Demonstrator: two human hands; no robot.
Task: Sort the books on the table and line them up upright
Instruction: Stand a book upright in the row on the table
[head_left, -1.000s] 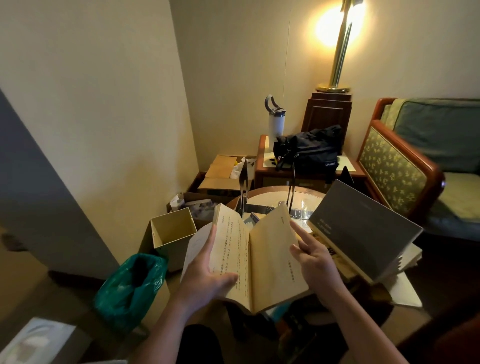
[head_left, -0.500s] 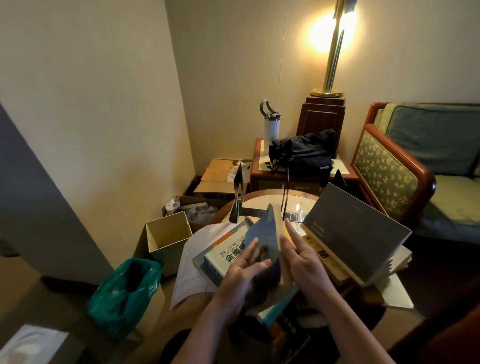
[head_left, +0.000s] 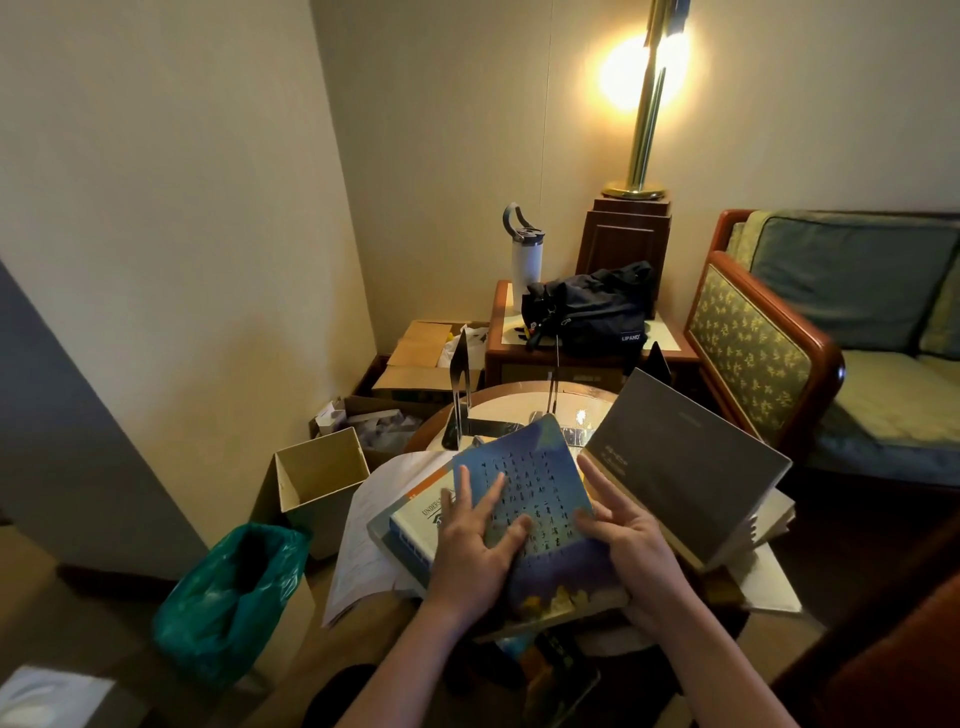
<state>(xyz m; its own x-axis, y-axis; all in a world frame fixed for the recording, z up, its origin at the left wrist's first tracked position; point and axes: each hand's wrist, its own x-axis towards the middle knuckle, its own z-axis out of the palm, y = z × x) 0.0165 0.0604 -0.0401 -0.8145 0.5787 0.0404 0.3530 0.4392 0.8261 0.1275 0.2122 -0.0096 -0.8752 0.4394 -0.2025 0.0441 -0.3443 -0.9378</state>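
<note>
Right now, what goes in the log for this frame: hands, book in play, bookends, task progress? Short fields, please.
left hand: fingers spread flat on the blue book
right hand: fingers nearly straight along that book's right edge
blue book: tilted, above the pile lying flat
bookend: upright on the table, no book against it
progress: no books lined up yet

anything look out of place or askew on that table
Yes: the grey book sits slanted at the right of the table, not upright, and loose white papers hang over its left edge.
</note>
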